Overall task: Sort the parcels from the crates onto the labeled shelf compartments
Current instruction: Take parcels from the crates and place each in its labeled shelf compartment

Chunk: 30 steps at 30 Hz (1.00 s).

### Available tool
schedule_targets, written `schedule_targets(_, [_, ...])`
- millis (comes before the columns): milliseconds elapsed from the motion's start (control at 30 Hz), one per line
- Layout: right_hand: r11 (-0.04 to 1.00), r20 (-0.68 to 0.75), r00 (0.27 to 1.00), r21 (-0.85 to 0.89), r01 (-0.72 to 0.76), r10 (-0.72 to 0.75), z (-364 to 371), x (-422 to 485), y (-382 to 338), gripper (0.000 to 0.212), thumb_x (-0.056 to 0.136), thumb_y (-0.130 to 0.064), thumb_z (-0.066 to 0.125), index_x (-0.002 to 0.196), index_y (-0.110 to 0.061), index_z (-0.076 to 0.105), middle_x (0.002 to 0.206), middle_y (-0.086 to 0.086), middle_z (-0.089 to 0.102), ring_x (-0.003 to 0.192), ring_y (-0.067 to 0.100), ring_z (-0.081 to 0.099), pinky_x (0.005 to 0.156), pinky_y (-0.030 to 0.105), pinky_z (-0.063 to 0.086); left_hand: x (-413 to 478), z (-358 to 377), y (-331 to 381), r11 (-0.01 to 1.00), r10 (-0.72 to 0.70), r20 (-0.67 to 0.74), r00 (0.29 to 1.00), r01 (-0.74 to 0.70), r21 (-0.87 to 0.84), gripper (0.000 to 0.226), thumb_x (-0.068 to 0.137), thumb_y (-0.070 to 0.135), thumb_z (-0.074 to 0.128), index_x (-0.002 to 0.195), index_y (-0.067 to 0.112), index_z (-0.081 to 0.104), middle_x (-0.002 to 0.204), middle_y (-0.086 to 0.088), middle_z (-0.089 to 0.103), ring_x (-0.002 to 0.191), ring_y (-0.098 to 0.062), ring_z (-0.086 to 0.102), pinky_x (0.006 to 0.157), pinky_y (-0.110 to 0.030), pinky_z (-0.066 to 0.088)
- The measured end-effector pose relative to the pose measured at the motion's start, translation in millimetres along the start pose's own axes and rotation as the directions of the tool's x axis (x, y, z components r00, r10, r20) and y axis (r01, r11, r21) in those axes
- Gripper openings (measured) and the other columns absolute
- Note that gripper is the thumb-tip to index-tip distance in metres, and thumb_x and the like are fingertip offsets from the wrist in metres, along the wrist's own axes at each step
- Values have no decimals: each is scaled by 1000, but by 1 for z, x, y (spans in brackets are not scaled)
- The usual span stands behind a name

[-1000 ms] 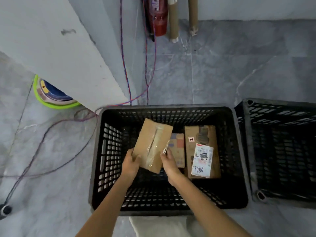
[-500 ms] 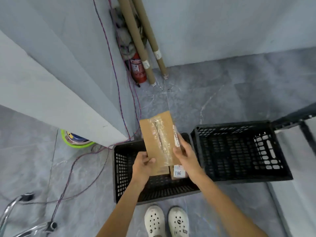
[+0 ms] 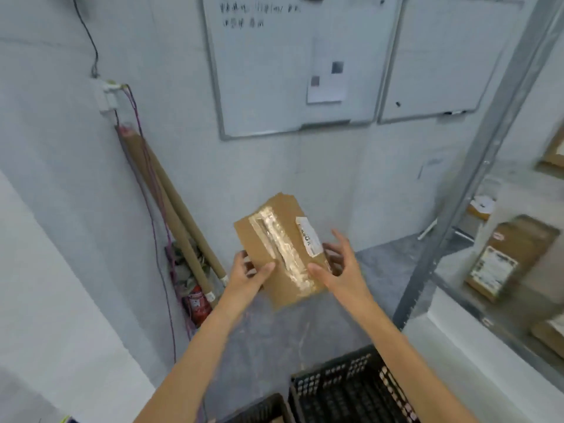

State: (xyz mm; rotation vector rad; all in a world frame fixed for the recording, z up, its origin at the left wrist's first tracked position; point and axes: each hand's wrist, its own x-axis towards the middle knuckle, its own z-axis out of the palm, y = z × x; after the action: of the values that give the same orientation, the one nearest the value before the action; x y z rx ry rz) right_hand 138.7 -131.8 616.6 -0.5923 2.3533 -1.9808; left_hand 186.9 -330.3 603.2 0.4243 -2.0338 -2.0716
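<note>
A parcel is pinched in the left hand and steadied by the spread right hand; the shelf compartment matching its label must be found.

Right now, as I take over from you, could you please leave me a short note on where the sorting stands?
Left hand grips the parcel at its lower left edge.
Right hand steadies its right side, fingers spread straight.
Parcel is out of the crates, held before the wall; the shelf stands right, with shelved parcels on it.
Done: this one picked.
Left: read its label (blurred here), place it in the matching compartment, return to the crates.
</note>
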Motion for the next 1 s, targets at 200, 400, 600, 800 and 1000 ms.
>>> schedule_targets(200, [943, -90, 968, -263, 203, -234, -69, -26, -102, 98, 70, -31, 83, 144, -46, 21, 118, -25, 48, 104, -16, 47, 81, -1, 38, -22, 40, 110, 968, 60, 210, 976, -6, -250, 78, 66, 48, 72, 132, 24, 35, 134, 2, 50, 117, -22, 56, 79, -44, 56])
schedule_targets(400, [814, -68, 949, -535, 225, -307, -118, -66, -146, 106, 71, -34, 82, 138, -62, 6, 124, -23, 43, 110, -18, 39, 89, -3, 29, -36, 63, 155, 972, 40, 384, 922, 53, -228, 83, 61, 68, 64, 134, 40, 35, 134, 10, 38, 127, -20, 40, 98, -55, 42])
schedule_targets(600, [669, -53, 924, -706, 233, -378, -140, -101, -166, 106, 73, -39, 78, 139, -63, -1, 128, -33, 30, 122, -4, 29, 107, 29, 31, -43, 86, 157, 971, -26, 609, 793, 165, -173, 68, 62, 62, 74, 121, 37, 52, 124, 3, 53, 113, -19, 55, 90, -51, 51])
schedule_targets(800, [827, -314, 879, -545, 142, -358, -151, -131, -163, 103, 68, -53, 74, 144, -53, 4, 150, -28, 15, 141, 6, 19, 114, 40, 20, -54, 107, 148, 873, 47, 600, 798, 259, -414, 60, 62, 55, 77, 113, 29, 60, 112, -8, 60, 102, -26, 60, 76, -39, 57])
schedule_targets(1000, [929, -374, 900, -360, 81, -223, -160, -157, -155, 90, 73, -43, 72, 145, -44, 18, 145, -18, 38, 133, 1, 37, 115, 43, 31, -62, 116, 142, 818, 117, 663, 740, 306, -486, 68, 58, 50, 80, 118, 27, 60, 117, -9, 66, 106, -27, 61, 80, -45, 55])
